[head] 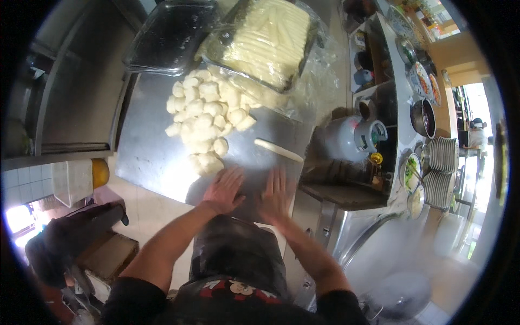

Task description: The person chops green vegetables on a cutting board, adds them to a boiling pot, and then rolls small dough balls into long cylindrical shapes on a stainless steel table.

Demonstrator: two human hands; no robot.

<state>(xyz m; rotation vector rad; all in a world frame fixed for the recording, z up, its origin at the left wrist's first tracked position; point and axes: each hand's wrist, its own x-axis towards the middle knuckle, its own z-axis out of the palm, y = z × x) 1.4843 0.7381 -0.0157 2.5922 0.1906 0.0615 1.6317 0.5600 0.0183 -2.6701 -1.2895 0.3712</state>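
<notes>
Both my hands lie palm down over the near edge of a stainless steel table (142, 122), fingers stretched forward. My left hand (225, 189) is just in front of a heap of pale dough pieces (203, 109). To its right, my right hand (276, 197) is blurred. Neither hand visibly grips anything; whatever lies beneath the palms is hidden. A single rolled dough strip (278, 150) rests beyond my right hand, apart from the heap. Behind the heap, a tray of dough strips (268, 44) sits in clear plastic film (325, 69). A dark tray (170, 36) stands beside it.
On the right, a grey gas cylinder (345, 138) stands by a shelf unit. Stacked plates (439, 189) and a bowl of greens (411, 172) sit on its top. Steam rises over a large round vessel (365, 243). A person in dark clothing (77, 227) is at lower left.
</notes>
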